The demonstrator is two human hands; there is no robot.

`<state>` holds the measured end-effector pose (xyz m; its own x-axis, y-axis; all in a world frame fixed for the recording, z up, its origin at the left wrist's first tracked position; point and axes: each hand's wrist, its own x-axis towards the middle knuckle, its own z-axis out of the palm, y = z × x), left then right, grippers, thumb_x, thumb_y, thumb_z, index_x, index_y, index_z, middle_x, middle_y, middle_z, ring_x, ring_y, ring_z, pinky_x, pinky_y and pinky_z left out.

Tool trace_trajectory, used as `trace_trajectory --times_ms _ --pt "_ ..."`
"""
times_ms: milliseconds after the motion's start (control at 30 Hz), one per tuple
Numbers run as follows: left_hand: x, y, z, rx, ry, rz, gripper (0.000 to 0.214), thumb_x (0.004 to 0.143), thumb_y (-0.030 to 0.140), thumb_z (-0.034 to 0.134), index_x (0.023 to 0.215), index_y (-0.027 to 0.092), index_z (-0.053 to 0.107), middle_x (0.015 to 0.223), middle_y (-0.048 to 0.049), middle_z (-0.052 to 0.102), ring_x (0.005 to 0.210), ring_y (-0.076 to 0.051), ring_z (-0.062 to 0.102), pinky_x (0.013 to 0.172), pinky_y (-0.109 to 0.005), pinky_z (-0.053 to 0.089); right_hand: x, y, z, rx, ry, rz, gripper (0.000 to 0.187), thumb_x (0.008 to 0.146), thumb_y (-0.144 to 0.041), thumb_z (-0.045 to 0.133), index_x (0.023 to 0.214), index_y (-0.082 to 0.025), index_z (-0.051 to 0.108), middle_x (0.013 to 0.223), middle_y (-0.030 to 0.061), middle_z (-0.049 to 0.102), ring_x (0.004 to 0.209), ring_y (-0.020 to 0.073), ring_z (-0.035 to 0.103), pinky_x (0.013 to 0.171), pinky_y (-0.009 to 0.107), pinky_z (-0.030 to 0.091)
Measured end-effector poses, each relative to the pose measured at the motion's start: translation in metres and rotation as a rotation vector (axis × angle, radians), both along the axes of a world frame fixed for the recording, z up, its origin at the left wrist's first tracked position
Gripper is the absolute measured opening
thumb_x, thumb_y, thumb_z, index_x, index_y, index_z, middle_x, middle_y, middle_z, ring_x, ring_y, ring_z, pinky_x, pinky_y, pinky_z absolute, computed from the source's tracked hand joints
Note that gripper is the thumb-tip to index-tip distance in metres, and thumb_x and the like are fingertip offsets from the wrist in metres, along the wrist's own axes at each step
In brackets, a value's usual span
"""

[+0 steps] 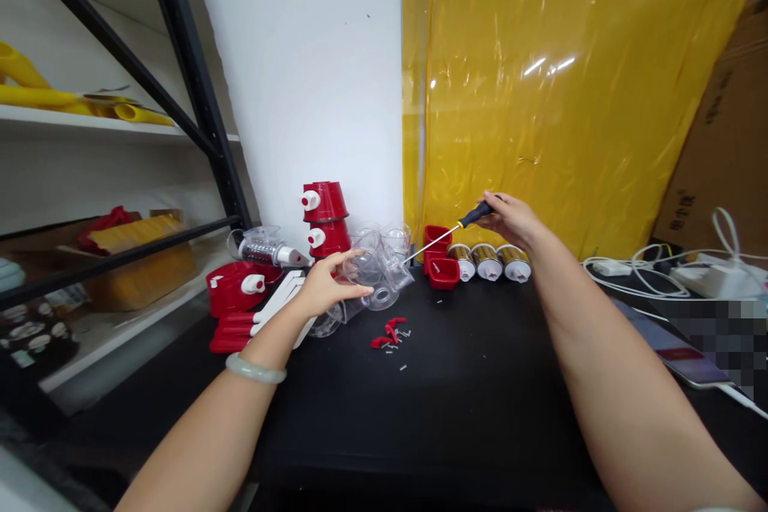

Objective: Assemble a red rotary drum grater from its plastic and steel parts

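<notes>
My left hand (329, 286) grips a clear plastic housing (390, 276) with a round opening, holding it tilted above the black table. In my right hand (510, 218) is a screwdriver (477, 213) with a dark handle and a yellow collar. Its long shaft slants down to the left, and the tip meets the right side of the clear housing; whether it sits in a screw I cannot tell. Below the housing lie small red plastic parts (391, 331) and several loose screws (403, 367). Other clear housings (327, 323) rest behind and beside my left hand.
Red bases (324, 202) are stacked at the back, another red base (228, 288) stands left, near white and red handles (273, 310). Drum graters (487, 262) and red cups (444, 273) line the back. A phone (690, 352) and white cables (636, 272) lie right; shelving (90, 109) stands left.
</notes>
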<state>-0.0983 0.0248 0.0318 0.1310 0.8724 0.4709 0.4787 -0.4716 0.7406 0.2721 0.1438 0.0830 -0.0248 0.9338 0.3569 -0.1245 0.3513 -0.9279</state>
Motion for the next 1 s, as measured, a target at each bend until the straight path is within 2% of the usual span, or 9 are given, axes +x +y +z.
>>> trace_trajectory --times_ms 100,200,300,367,467,567,667,800,1000 --pt "-0.002 0.002 -0.003 0.014 -0.001 -0.03 0.078 0.054 0.039 0.087 0.126 0.02 0.063 0.101 -0.0054 0.063 0.094 -0.022 0.063 0.085 -0.039 0.056 0.003 0.006 -0.001 -0.034 -0.03 -0.093 0.033 0.084 -0.05 0.062 0.073 -0.02 0.054 0.053 0.0016 0.061 0.044 0.0148 0.06 0.055 0.031 0.054" --pt "-0.003 0.004 -0.005 0.027 0.004 -0.028 0.077 0.054 0.039 0.087 0.126 0.02 0.063 0.098 -0.0049 0.062 0.093 -0.022 0.063 0.086 -0.039 0.055 0.0 0.004 -0.001 -0.032 0.006 -0.035 0.032 0.093 -0.046 0.043 0.083 -0.02 0.058 0.074 0.0069 0.071 0.069 0.0196 0.07 0.063 0.034 0.056" --pt "-0.002 0.001 -0.002 0.019 0.006 0.002 0.077 0.055 0.039 0.087 0.125 0.019 0.064 0.099 -0.0055 0.063 0.092 -0.021 0.062 0.086 -0.039 0.055 -0.002 -0.004 0.001 0.02 0.057 0.098 0.021 0.091 -0.034 0.043 0.094 -0.023 0.059 0.095 0.0062 0.074 0.089 0.0197 0.071 0.075 0.037 0.056" --pt "0.0 -0.001 0.0 0.007 -0.001 0.017 0.076 0.054 0.039 0.087 0.124 0.018 0.064 0.101 -0.0062 0.063 0.093 -0.022 0.062 0.085 -0.039 0.055 0.0 -0.006 0.003 0.039 0.024 0.094 0.016 0.09 -0.036 0.051 0.095 -0.023 0.06 0.088 0.0042 0.073 0.08 0.0173 0.071 0.074 0.035 0.056" --pt "0.0 -0.002 0.001 0.0 -0.014 -0.004 0.078 0.053 0.039 0.087 0.124 0.019 0.064 0.101 -0.0059 0.063 0.093 -0.022 0.063 0.084 -0.039 0.056 0.005 -0.001 0.003 0.014 -0.079 -0.036 0.025 0.084 -0.045 0.063 0.083 -0.021 0.06 0.061 0.0001 0.064 0.05 0.0121 0.061 0.057 0.027 0.053" --pt "-0.001 0.0 -0.002 0.031 0.002 -0.02 0.078 0.053 0.04 0.087 0.124 0.019 0.064 0.099 -0.0049 0.064 0.092 -0.021 0.063 0.087 -0.039 0.055 0.005 0.004 0.001 -0.026 -0.104 -0.082 0.035 0.086 -0.053 0.059 0.076 -0.02 0.057 0.052 -0.0006 0.057 0.042 0.0118 0.055 0.048 0.026 0.05" --pt "0.0 0.0 -0.001 0.024 0.037 0.017 0.078 0.054 0.041 0.087 0.125 0.018 0.063 0.101 -0.006 0.064 0.093 -0.022 0.062 0.087 -0.038 0.054 0.001 0.004 -0.001 -0.051 -0.061 -0.034 0.027 0.093 -0.044 0.046 0.086 -0.022 0.059 0.069 0.0024 0.066 0.063 0.0159 0.066 0.058 0.032 0.057" --pt "0.003 -0.003 0.003 -0.001 0.035 0.039 0.078 0.054 0.04 0.086 0.125 0.016 0.063 0.101 -0.007 0.064 0.092 -0.022 0.061 0.083 -0.037 0.054 -0.004 -0.001 -0.003 -0.031 -0.006 0.071 0.016 0.086 -0.023 0.051 0.101 -0.027 0.056 0.09 0.0007 0.07 0.085 0.0151 0.068 0.077 0.038 0.059" --pt "-0.002 0.002 -0.002 0.024 0.022 -0.006 0.079 0.054 0.04 0.087 0.126 0.018 0.063 0.1 -0.0062 0.064 0.092 -0.021 0.062 0.085 -0.037 0.054 0.0 0.007 -0.003 0.028 -0.074 -0.089 0.027 0.08 -0.044 0.069 0.094 -0.024 0.055 0.059 -0.0055 0.057 0.049 0.0096 0.056 0.06 0.028 0.056"
